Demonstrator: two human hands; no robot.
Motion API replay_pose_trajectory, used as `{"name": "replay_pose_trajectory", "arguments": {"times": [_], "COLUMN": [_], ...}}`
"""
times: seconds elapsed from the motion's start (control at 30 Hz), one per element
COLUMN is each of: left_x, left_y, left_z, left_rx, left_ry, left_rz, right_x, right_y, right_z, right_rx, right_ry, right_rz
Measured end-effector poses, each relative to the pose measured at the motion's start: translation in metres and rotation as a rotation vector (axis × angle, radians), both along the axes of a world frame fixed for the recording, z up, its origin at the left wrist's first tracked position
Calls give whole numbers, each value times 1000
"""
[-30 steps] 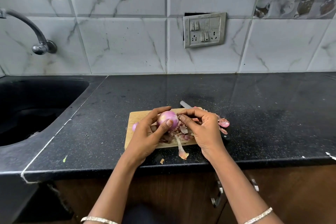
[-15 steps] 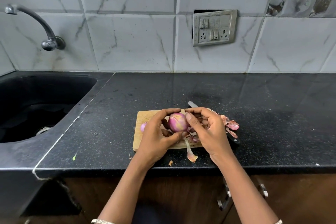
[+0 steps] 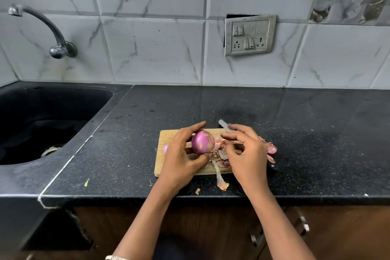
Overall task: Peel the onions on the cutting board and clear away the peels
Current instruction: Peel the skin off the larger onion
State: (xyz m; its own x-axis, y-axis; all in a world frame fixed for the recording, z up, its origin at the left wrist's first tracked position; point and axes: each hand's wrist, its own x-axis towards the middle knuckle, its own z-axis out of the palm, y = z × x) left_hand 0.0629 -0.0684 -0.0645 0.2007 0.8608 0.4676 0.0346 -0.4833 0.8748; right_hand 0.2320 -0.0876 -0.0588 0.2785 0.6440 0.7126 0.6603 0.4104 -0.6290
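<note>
Head view: the left hand [image 3: 181,158] grasps a purple onion [image 3: 203,142] over the middle of the wooden cutting board [image 3: 166,135], with the fingers curled over its far side and the thumb under its near side. The onion's long axis runs roughly from fingertips to thumb, away from the person; which end faces where cannot be told. The right hand [image 3: 247,154] hovers just beside it over a heap of peels [image 3: 219,153], fingers loosely bent; whether they pinch a peel cannot be told. A second onion [image 3: 165,149] peeks from behind the left hand. A knife [image 3: 223,124] lies diagonally, tip far-left and handle near-right.
</note>
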Motion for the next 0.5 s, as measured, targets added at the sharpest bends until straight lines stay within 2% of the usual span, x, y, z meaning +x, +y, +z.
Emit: {"name": "replay_pose_trajectory", "arguments": {"times": [0.13,0.23,0.37,0.5], "left_x": [-1,-2,-2,-2], "left_y": [-2,-3,-2,-3], "left_z": [1,4,5,2], "left_rx": [-54,-19,12,4], "left_ry": [-44,2,41,40], "left_rz": [-10,13,43,46], "right_x": [0,-2,-9,-17], "right_y": [-5,-11,-18,-17], "right_z": [2,7,20,24], "right_rx": [17,0,-80,-188], "right_ry": [27,46,179,122], "right_rz": [49,133,285,367]}}
